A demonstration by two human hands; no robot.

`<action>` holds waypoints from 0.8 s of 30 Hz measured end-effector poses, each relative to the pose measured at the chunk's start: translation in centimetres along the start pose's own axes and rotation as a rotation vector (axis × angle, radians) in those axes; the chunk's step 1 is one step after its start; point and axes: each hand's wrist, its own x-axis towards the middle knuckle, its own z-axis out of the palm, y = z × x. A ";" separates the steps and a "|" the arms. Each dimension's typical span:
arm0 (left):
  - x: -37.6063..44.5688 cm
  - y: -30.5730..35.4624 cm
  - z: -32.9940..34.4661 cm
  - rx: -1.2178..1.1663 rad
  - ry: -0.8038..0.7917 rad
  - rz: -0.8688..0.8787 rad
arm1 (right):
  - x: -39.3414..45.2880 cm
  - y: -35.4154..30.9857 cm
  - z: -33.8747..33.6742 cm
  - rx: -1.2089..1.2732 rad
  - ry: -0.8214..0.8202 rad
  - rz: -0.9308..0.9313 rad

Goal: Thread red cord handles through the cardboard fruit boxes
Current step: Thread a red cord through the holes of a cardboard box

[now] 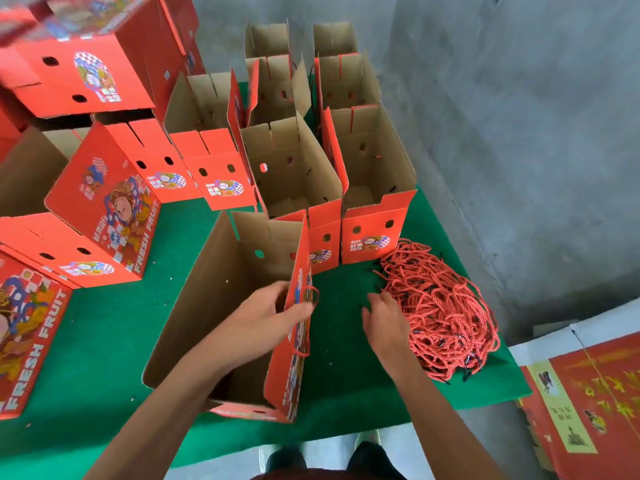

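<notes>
1. Green counter [104, 341]: open box [207, 306] near front edge.
2. Left hand [273, 311]: reaching over box, pinching its right wall beside threaded cord [313, 294].
3. Right hand [384, 320]: fingers loosely spread, touching cord pile [443, 313].

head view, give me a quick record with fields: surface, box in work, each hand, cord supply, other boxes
surface: green mat
box in work: open cardboard fruit box, a red cord handle looped on its right wall
left hand: grips that wall's top edge
right hand: fingers on the edge of the pile of red cords, grasp unclear
other boxes: open boxes in rows behind, printed boxes at left
</notes>
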 end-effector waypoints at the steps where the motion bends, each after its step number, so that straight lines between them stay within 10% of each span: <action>1: 0.0 0.3 -0.3 0.054 -0.012 0.024 | 0.9 0.2 0.2 -0.075 -0.036 0.023; 12: -2.1 -0.6 -8.8 0.964 0.005 -0.144 | 3.0 0.5 1.7 -0.333 -0.140 -0.112; 18: 2.7 -1.0 -11.9 0.080 0.382 -0.367 | 4.2 -3.4 1.3 -0.120 -0.054 -0.156; 24: 7.1 -1.8 -13.6 -0.194 0.395 -0.492 | 4.9 -7.1 0.5 0.265 -0.012 -0.168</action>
